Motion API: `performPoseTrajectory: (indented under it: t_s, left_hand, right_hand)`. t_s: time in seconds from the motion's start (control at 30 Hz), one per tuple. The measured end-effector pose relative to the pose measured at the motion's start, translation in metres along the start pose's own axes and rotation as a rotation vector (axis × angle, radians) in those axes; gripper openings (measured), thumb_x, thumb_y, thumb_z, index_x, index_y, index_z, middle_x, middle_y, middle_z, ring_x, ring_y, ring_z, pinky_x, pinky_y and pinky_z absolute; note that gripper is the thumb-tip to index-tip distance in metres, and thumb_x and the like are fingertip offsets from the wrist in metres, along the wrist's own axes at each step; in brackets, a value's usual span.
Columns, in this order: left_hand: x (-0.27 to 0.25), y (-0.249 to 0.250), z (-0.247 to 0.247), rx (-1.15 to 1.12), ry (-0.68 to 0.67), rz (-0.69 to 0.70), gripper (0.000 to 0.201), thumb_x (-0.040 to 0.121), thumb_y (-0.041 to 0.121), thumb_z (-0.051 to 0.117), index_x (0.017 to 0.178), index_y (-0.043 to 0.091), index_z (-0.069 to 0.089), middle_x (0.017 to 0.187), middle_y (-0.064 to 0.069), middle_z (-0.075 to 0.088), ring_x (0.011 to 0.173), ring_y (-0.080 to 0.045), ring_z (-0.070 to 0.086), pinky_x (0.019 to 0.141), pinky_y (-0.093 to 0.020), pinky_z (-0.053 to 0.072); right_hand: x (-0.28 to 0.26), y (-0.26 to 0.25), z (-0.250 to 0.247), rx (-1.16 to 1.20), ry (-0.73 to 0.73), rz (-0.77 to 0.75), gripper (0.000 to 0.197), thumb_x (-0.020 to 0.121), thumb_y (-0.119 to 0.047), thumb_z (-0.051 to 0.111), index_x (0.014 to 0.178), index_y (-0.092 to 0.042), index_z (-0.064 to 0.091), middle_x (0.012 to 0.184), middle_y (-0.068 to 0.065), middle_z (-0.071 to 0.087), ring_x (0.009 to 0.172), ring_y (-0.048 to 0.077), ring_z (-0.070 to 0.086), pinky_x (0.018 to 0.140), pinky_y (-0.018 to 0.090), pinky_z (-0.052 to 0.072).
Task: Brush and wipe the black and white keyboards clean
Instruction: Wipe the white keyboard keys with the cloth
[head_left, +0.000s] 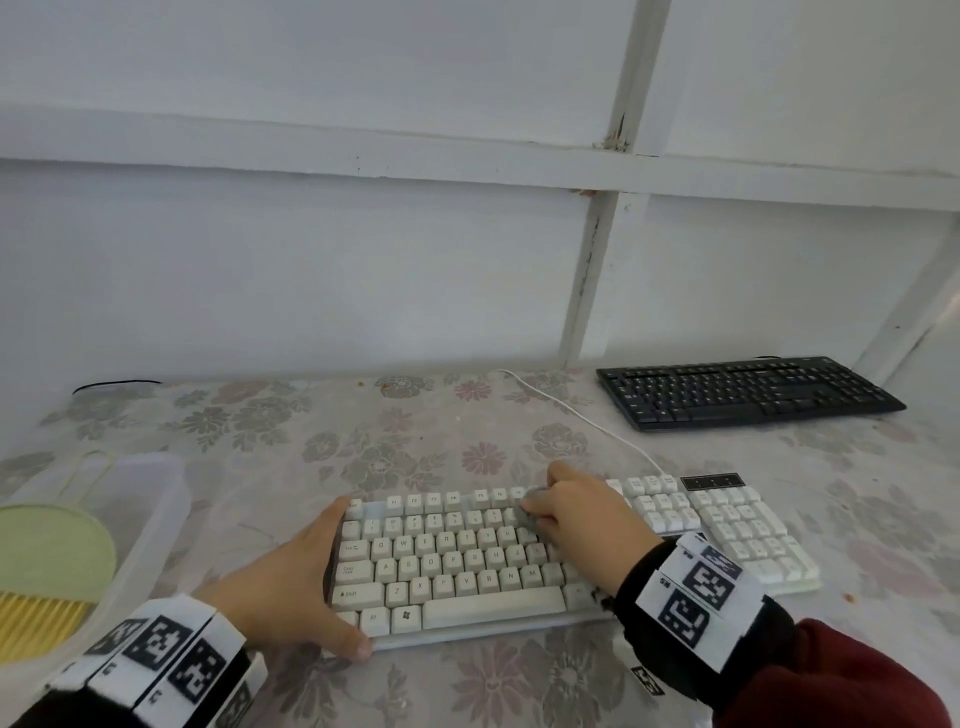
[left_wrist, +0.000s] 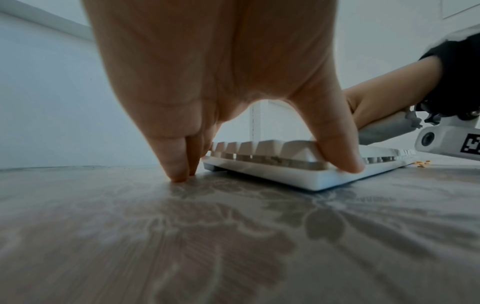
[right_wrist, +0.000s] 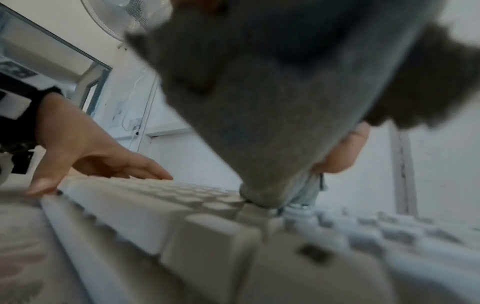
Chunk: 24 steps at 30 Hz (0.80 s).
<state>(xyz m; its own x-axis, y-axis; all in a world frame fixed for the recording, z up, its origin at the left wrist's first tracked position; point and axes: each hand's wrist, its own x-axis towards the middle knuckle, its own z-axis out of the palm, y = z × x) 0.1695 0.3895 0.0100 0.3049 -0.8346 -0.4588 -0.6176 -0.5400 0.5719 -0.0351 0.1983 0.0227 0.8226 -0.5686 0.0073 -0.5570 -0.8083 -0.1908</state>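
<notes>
Right hand (head_left: 576, 512) fingers round grey cloth (right_wrist: 259, 123), fingertips hidden; left hand (head_left: 296, 582) fingers straight, bracing white keyboard (head_left: 467, 566).

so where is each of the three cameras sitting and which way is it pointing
Head: above the table, looking forward and down at the white keyboard; left hand and right hand show.
Left wrist: low by the tablecloth, looking along the left hand's fingers at the keyboard's end.
Right wrist: just over the keys, looking along the grey cloth pressed to them.
Shared: both wrist views show the keyboard and the opposite hand.
</notes>
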Motion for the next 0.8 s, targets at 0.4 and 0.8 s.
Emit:
performPoseTrajectory:
  t_s: [0.4,0.8]
  left_hand:
    - [-0.001,0.003,0.001,-0.003,-0.006,-0.008,0.144,0.045,0.051,0.088,0.145,0.033,-0.016,0.147,0.012,0.027,0.128,-0.008,0.038,0.111,-0.026,0.030]
    - [-0.001,0.004,0.000,-0.034,-0.013,0.002,0.138,0.053,0.043,0.088,0.145,0.032,-0.014,0.141,0.016,0.028,0.123,-0.005,0.037,0.102,-0.018,0.031]
  right_hand:
    - [-0.018,0.042,-0.015,-0.030,0.012,0.094,0.025,0.095,-0.018,0.046,0.091,-0.016,0.071,0.087,-0.002,0.043,0.078,0.015,0.053,0.058,0.016,0.031]
    - [0.000,-0.010,-0.038,0.126,-0.087,-0.005,0.029,0.093,-0.027,0.053,0.073,-0.008,0.063,0.084,-0.010,0.040,0.074,0.004,0.048,0.070,0.009,0.033]
